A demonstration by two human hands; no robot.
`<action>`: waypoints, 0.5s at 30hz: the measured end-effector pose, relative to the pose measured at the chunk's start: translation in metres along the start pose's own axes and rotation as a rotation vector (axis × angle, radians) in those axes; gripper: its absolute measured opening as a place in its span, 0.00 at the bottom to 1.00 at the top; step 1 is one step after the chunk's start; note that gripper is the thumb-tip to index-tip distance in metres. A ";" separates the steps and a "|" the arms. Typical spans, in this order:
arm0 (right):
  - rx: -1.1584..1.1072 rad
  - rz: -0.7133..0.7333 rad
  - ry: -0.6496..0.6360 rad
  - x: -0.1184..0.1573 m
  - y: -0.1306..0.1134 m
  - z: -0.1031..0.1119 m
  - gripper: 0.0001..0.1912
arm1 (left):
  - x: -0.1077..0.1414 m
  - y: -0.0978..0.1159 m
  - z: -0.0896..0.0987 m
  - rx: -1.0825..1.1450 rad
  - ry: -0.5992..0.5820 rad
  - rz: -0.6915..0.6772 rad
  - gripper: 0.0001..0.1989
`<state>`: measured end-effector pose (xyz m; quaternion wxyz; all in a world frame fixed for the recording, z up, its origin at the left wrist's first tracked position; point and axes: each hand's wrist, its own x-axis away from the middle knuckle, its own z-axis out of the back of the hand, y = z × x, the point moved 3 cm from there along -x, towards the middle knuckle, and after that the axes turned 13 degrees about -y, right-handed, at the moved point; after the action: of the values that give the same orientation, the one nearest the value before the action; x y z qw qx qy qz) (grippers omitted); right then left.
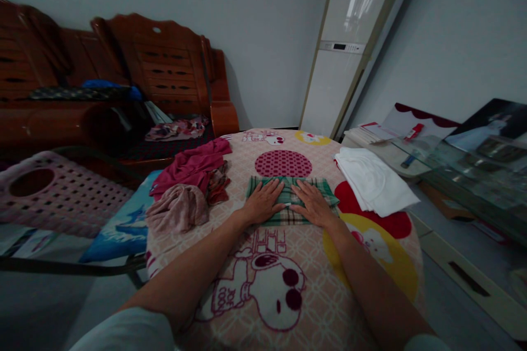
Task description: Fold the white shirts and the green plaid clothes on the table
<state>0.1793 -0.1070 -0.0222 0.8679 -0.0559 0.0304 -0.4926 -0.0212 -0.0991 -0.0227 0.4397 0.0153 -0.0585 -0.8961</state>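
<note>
A green plaid cloth (pixel 307 216), folded into a flat rectangle, lies on the round table. My left hand (pixel 263 202) rests flat on its left half with the fingers stretched out. On the right half, my right hand (pixel 313 203) presses down in the same way, fingers spread. The two thumbs point toward each other near the middle, beside a small white spot on the cloth. Whether the cloth is a garment I cannot tell, as the hands cover much of it.
A patterned cover (pixel 230 236) drapes the table. At left lie a crumpled magenta cloth (pixel 191 167), a dusty-pink cloth (pixel 179 208) and a reddish patterned one (pixel 218 184). Folded white fabric (pixel 373 178) lies at right. A chair (pixel 61 192) and glass shelf (pixel 486 164) flank the table.
</note>
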 end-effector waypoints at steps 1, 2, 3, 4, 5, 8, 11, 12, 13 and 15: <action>-0.007 0.005 -0.003 0.001 0.000 0.001 0.38 | 0.000 0.000 0.000 0.001 -0.007 0.005 0.35; -0.013 0.010 -0.004 0.001 0.000 0.002 0.39 | 0.000 0.001 0.001 0.003 -0.014 0.007 0.35; -0.018 0.015 -0.006 0.002 0.000 0.003 0.39 | 0.000 0.001 0.001 0.005 -0.018 0.007 0.35; -0.021 0.018 -0.008 0.002 0.000 0.003 0.39 | 0.000 0.001 0.002 0.008 -0.019 0.007 0.35; -0.022 0.018 -0.010 0.002 -0.001 0.004 0.39 | 0.000 0.001 0.002 0.013 -0.020 0.006 0.34; -0.028 0.013 -0.015 0.002 -0.001 0.004 0.40 | 0.000 0.002 0.003 0.037 -0.020 0.008 0.34; -0.036 0.006 -0.016 0.002 -0.002 0.005 0.40 | -0.001 0.003 0.004 0.099 -0.005 0.001 0.33; -0.037 0.005 -0.017 0.002 -0.003 0.005 0.40 | -0.002 0.002 0.006 0.135 0.012 -0.007 0.31; -0.040 0.006 -0.020 0.003 -0.003 0.006 0.39 | -0.002 0.000 0.008 0.182 0.040 -0.014 0.29; -0.049 0.012 -0.027 0.004 -0.004 0.008 0.39 | -0.002 -0.009 0.014 0.291 0.143 0.002 0.25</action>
<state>0.1788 -0.1115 -0.0142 0.8694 -0.0835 0.0310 -0.4859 -0.0277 -0.0909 -0.0095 0.4366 0.1426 -0.1562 -0.8745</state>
